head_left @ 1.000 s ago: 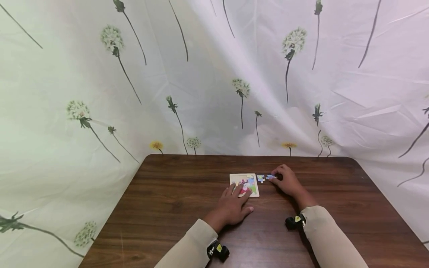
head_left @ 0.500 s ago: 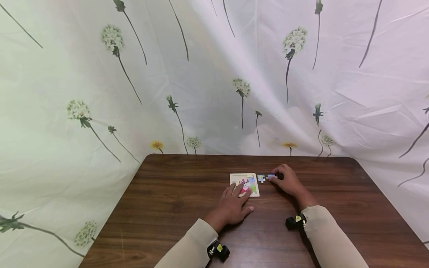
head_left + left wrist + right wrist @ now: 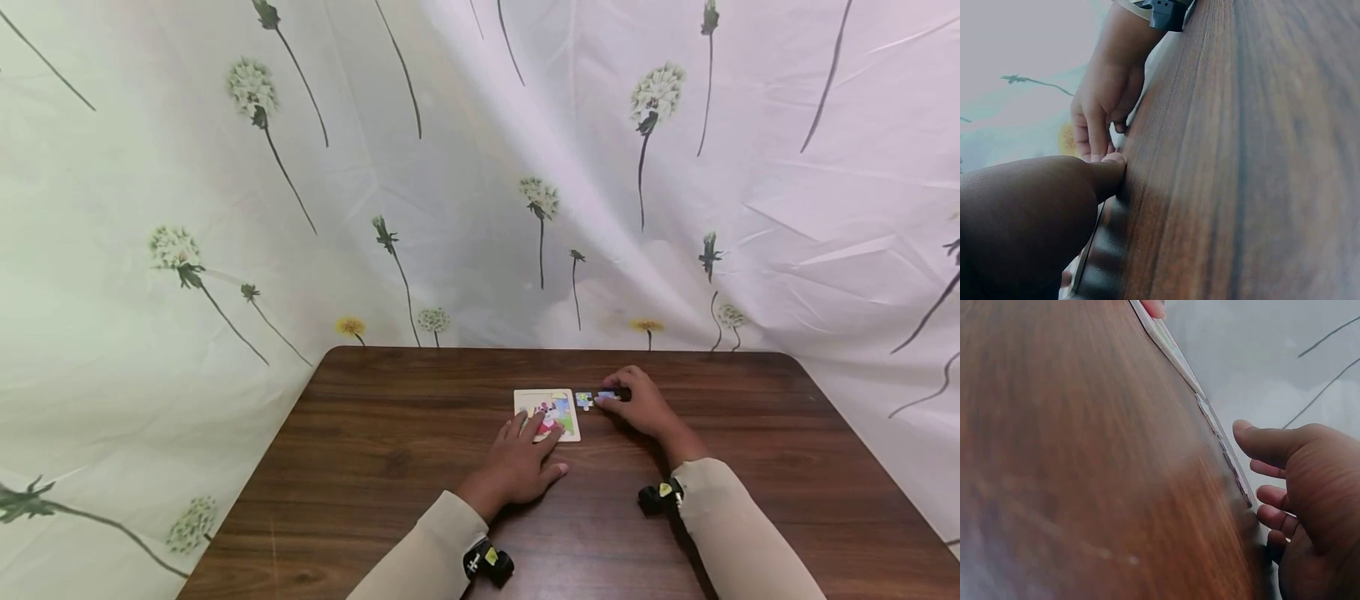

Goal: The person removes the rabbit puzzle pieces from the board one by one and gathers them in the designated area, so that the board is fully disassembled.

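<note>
While my left hand (image 3: 517, 462) hasn't really budged in the last sec, my right hand (image 3: 643, 408) has shifted a tiny bit. Its thumb now sits farther left, over the left end of the second loose piece (image 3: 607, 395), and the index tip's edged left too AFAICT. There's a gap btwn thumb and index, other fingers loosely bent. Right wrist view shows nothing clearly pinched, so IMO I'm not holding a piece rn. Whether I'm touching that one, can't tell tbh.

Left fingers are spread and mostly straight, tips resting on the near part of the puzzle board (image 3: 573, 417), thumb out to the side and off it. Not gripping, prob just steadying.

Where stuff is: board's on the tabletop (image 3: 375, 467) right ahead of my left palm, partly hidden by those fingers. First loose piece (image 3: 584, 399) is just left of my right fingertips, btwn them and the board; second one's btwn thumb and index.

Upshot: neither piece has gone anywhere, both are outside the board, so no real progress on the puzzle, just fingers readjusting I'd guess. Board looks pale past my left fingertips, too small to tell if that's an unfilled spot.
</note>
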The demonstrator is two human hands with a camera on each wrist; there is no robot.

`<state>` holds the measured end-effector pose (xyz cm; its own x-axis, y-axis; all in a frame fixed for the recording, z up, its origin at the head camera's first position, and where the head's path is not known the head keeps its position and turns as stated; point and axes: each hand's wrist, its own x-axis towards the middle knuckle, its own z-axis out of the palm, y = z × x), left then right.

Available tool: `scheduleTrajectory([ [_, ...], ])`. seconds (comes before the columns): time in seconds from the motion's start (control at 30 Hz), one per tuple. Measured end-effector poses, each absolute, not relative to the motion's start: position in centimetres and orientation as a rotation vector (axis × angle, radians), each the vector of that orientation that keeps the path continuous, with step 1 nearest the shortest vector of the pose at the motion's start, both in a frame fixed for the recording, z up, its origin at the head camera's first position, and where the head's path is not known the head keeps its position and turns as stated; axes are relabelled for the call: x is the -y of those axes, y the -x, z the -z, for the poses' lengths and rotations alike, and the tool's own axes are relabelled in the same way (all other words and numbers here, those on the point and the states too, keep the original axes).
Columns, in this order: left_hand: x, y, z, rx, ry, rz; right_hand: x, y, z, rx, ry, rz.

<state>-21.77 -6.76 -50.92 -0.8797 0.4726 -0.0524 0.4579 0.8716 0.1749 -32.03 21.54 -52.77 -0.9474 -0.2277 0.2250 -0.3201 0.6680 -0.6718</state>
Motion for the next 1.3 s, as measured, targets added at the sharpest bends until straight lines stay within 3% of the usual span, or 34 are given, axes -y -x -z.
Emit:
scheduleTrajectory([
  [1.3,6.8,22.3,51.5,-2.900,-0.743,-0.328,-15.2,32.7,51.8,2.844,-0.813,-1.077],
])
